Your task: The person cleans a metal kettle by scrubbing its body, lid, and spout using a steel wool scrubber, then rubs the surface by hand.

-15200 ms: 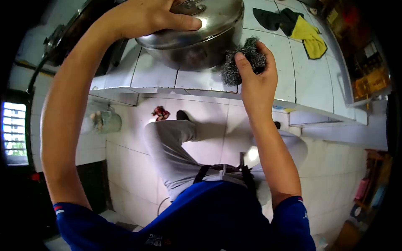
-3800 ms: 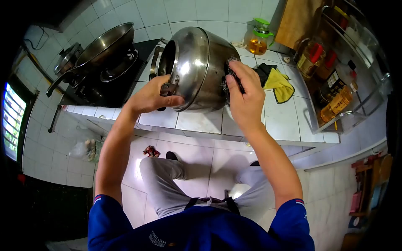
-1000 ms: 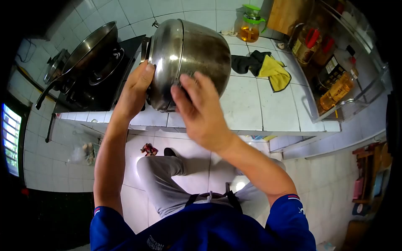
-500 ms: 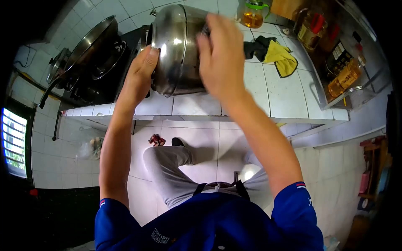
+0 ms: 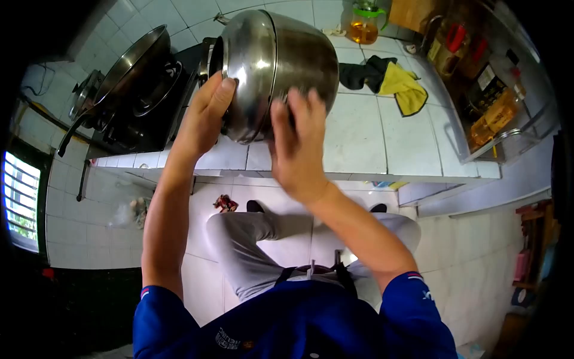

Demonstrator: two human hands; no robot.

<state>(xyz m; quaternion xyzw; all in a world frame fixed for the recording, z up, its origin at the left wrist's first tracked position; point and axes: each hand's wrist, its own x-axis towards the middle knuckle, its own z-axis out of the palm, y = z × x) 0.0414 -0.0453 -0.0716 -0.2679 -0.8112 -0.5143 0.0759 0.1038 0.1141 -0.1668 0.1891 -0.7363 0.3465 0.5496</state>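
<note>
A rounded stainless steel pot [image 5: 305, 54] is tipped on its side above the white tiled counter, its mouth facing left. My left hand [image 5: 206, 113] grips its rim at the left, thumb outside on the metal and the other fingers mostly hidden behind. Against the lower side of the pot is my right hand [image 5: 299, 146], fingers apart and slightly blurred, with nothing visible in them. Whether the pot rests on the counter cannot be made out.
Left of the pot, a wok [image 5: 134, 66] stands tilted on the black gas stove [image 5: 140, 131]. A yellow and dark cloth [image 5: 403, 90] lies on the counter [image 5: 359, 134]. Behind are a glass jug [image 5: 363, 31] of amber liquid and, at right, a rack with bottles [image 5: 495, 116].
My right hand has moved down and slightly left, from the upper right side of the pot to its lower side. My left hand keeps its grip on the rim.
</note>
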